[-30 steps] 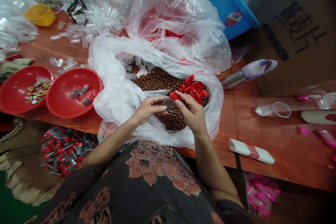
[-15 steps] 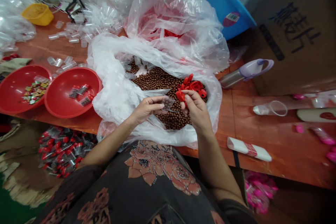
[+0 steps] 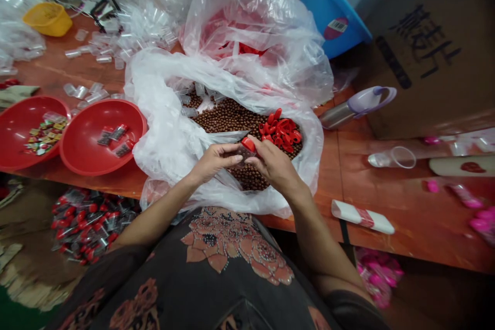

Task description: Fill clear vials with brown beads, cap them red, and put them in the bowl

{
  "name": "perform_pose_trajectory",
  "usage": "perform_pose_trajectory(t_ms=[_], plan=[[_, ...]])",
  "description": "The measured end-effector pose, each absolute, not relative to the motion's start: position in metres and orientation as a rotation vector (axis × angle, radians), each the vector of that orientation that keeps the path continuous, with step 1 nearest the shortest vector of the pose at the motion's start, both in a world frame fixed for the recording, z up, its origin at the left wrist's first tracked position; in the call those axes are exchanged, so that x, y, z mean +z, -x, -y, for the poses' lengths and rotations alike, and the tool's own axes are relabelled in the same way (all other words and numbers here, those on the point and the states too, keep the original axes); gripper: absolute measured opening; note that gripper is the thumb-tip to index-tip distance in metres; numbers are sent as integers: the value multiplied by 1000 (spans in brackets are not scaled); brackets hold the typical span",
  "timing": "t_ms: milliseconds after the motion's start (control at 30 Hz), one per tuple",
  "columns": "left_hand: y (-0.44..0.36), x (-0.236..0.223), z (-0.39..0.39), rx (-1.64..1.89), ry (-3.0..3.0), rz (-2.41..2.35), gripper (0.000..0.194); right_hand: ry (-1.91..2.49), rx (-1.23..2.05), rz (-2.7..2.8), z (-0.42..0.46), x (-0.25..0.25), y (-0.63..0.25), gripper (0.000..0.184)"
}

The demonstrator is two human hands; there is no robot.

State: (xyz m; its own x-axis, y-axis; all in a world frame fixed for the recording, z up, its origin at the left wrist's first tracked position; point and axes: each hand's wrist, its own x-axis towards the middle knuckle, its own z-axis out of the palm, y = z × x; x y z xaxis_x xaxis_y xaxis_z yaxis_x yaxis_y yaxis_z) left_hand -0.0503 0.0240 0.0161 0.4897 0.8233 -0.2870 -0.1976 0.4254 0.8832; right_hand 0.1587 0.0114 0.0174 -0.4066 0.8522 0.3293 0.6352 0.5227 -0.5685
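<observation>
Between the fingers of my left hand (image 3: pixel 215 161) is a small clear plastic container (image 3: pixel 243 152) with brown balls inside. My right hand (image 3: pixel 276 165) pinches a red cap (image 3: pixel 248 144) at the container's mouth; whether it is fully seated I cannot tell. Both hands are over an open white plastic bag (image 3: pixel 162 98) filled with brown chocolate-like balls (image 3: pixel 228 117). A heap of loose red caps (image 3: pixel 281 131) lies on the balls just beyond my right hand. A few empty clear containers (image 3: pixel 189 112) rest at the bag's far left side.
Two red bowls (image 3: pixel 83 157) stand at left, one holding filled containers, the other small wrapped pieces. Behind is a clear bag of red items (image 3: pixel 247 15), beside a blue bucket (image 3: pixel 334 15). A steel bottle (image 3: pixel 336 115), white packet (image 3: pixel 363 216) and cardboard box (image 3: pixel 433 93) are at right.
My right hand has moved left from the cap heap, bringing a red cap to the container's mouth. My left hand still holds the container. The view has shifted slightly.
</observation>
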Motion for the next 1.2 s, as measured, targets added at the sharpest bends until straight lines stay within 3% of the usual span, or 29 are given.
perform_pose_trajectory(t_ms=[133,433,1200], plan=[[51,15,-23,765,-937,-858,49,1169,401,2166,-9,18,-162,47],[53,19,-23,834,-1247,-945,40,1122,314,2156,-5,17,-167,57],[44,-2,-18,937,-1224,-846,36,1019,487,1943,5,-4,-159,46]])
